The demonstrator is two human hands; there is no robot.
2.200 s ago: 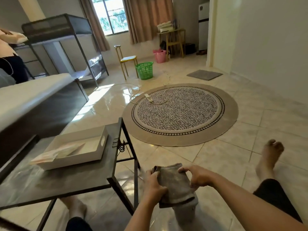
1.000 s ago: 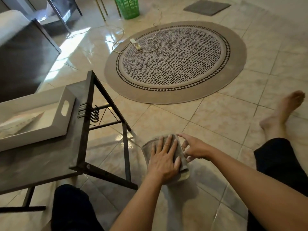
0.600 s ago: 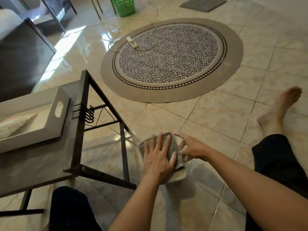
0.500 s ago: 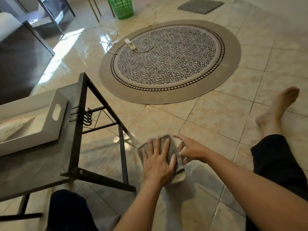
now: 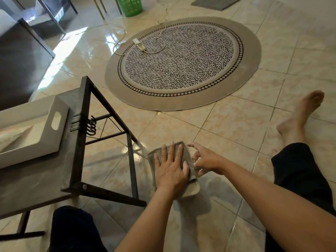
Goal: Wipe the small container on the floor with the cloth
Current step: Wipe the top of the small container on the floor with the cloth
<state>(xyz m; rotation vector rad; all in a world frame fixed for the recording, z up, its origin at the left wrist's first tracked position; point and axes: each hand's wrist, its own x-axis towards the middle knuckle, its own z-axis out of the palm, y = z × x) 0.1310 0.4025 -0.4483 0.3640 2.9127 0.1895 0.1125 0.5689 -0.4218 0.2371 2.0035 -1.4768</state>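
The small container (image 5: 193, 188) stands on the tiled floor between my legs, pale, with only its near right corner showing. A grey cloth (image 5: 189, 158) is draped over its top and covers most of it. My left hand (image 5: 171, 169) lies flat on the cloth with fingers spread, pressing it down on the container. At the container's right side, my right hand (image 5: 205, 159) has curled fingers touching the cloth edge and the container wall.
A dark metal-framed side table (image 5: 80, 157) stands close on the left, its leg a hand's width from the container, and bears a white tray (image 5: 54, 135). A round patterned rug (image 5: 181, 99) with a power strip (image 5: 139, 44) lies ahead. My bare foot (image 5: 300, 115) rests at the right.
Earlier both hands held the cloth bunched above the container. Now it is spread over the top under my flat left hand. Over the last second the hands have barely shifted.
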